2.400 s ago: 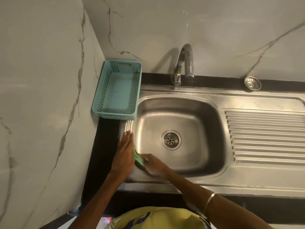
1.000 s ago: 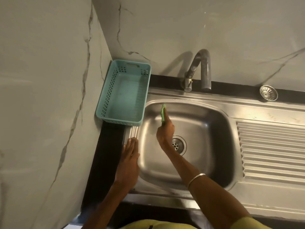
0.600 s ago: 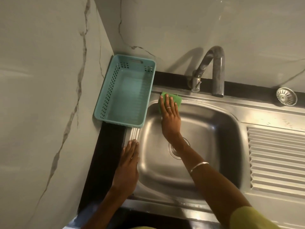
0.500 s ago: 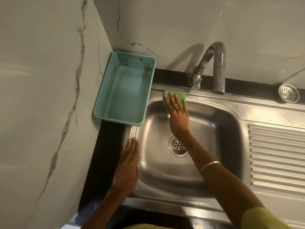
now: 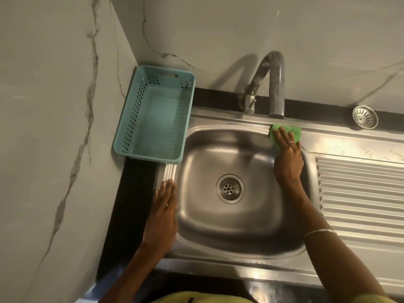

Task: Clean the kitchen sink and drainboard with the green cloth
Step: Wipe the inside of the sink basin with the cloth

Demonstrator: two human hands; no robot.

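Note:
The steel sink (image 5: 218, 243) fills the middle of the view, with its drain (image 5: 229, 188) in the bottom of the bowl. The ribbed drainboard (image 5: 360, 193) lies to its right. The green cloth (image 5: 294, 131) sits on the bowl's back right rim, just below the tap spout. My right hand (image 5: 287, 154) presses flat on the cloth, fingers spread over it, covering its near part. My left hand (image 5: 162, 215) rests flat on the sink's left rim, fingers straight and together, holding nothing.
A teal plastic basket (image 5: 153, 119) stands in the back left corner beside the bowl. The curved tap (image 5: 269, 84) rises behind the sink. A loose metal strainer (image 5: 364, 117) lies on the black counter strip at back right. Marble walls close off the left and back.
My right hand has slid the cloth rightward along the back rim, from the bowl's back left corner to its back right corner. My left hand has stayed on the left rim.

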